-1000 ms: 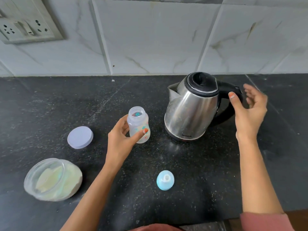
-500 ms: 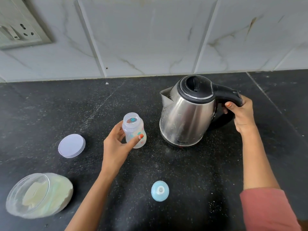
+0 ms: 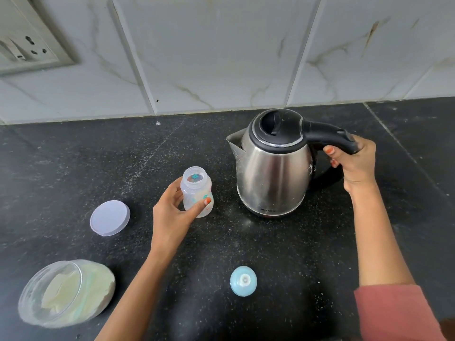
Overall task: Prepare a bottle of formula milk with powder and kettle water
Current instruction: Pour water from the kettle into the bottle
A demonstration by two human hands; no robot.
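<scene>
1. Black counter (image 3: pixel 73 156) w/ tiled wall (image 3: pixel 221 57) behind. Powder jar (image 3: pixel 66 294) open at front-left, lid (image 3: pixel 110 217) set apart, teat (image 3: pixel 243 281) off, prob. so bottle (image 3: pixel 197 193) stays clear for filling.
2. Bottle upright, uncapped, just left of kettle (image 3: pixel 270 173), on spout side.
3. Left hand (image 3: pixel 172 217): thumb + fingers curled round bottle, steadying it.
4. Right hand (image 3: pixel 357 163): wrapped round kettle handle; can't tell if kettle is lifted.

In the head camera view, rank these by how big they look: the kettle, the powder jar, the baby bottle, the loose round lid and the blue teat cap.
1. kettle
2. powder jar, though it lies nearer the camera
3. baby bottle and round lid: too alike to rank
4. blue teat cap, smallest
</scene>
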